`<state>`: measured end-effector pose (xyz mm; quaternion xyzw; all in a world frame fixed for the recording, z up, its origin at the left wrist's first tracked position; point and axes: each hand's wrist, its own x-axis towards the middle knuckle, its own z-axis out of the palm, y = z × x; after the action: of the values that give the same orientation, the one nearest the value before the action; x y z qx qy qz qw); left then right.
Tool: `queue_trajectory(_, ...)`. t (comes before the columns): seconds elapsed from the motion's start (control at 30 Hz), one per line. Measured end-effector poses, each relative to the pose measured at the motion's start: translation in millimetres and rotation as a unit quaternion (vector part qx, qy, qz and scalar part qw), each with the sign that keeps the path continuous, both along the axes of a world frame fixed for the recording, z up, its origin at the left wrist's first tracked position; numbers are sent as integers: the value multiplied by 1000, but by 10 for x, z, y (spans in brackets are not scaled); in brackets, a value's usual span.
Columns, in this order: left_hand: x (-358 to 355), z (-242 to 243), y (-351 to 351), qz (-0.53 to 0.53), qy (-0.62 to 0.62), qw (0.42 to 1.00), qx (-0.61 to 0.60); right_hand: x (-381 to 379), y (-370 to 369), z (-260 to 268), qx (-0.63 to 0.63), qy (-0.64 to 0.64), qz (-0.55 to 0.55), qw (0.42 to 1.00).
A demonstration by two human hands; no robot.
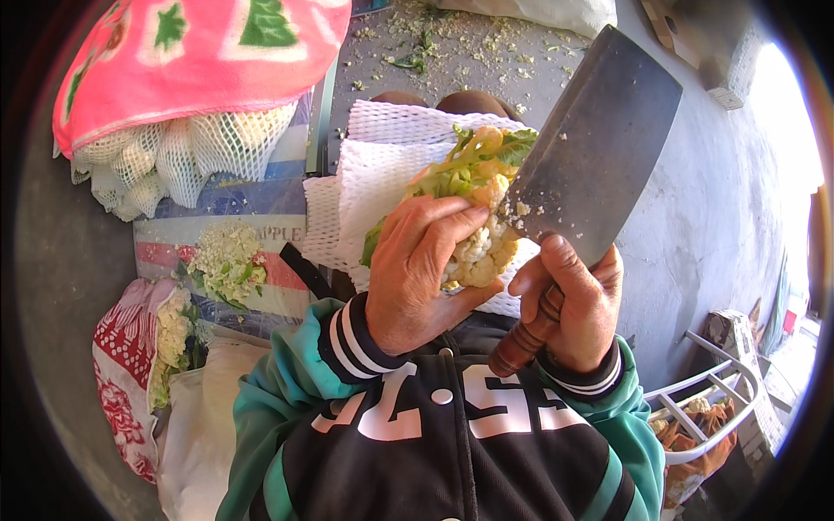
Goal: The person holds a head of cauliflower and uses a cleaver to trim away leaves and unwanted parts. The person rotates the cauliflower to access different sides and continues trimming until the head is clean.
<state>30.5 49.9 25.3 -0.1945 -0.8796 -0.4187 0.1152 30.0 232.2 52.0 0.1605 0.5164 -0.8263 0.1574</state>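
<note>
My left hand grips a cauliflower head over my lap, fingers across its top and thumb at the near side. Green and yellowish leaves still stick out at its far end. In my right hand is a cleaver, held by its dark wooden handle. The broad blade points up and away, its lower left edge right against the cauliflower; whether it cuts in cannot be seen. Small white crumbs cling to the blade. White foam netting lies in layers under the cauliflower.
Several netted cauliflowers sit at the left under a pink blanket. Trimmings are heaped on a striped plastic sheet. Another cauliflower lies by a red-and-white cloth. Scraps litter the floor ahead; a metal frame stands at right.
</note>
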Motion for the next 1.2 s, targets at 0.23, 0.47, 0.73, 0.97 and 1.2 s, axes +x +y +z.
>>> queue_trajectory(0.23,14,-5,-13,-4,2,1000,-13,-54,44,-130,-94,-2,-19,995)
queue_trajectory(0.47,26,-25,-103,-40,-59,996,57,-23,62,-232,-18,9,-92,996)
queue_trajectory(0.73,-11,1,-413,22,-203,924,324,26,72,-287,-39,-6,-90,995)
queue_trajectory(0.97,-25,32,-535,-37,-310,879,360,75,62,-331,-36,-25,-91,995)
queue_trajectory(1.2,-56,-111,-584,16,-237,965,116,114,63,-342,-50,-45,-85,994)
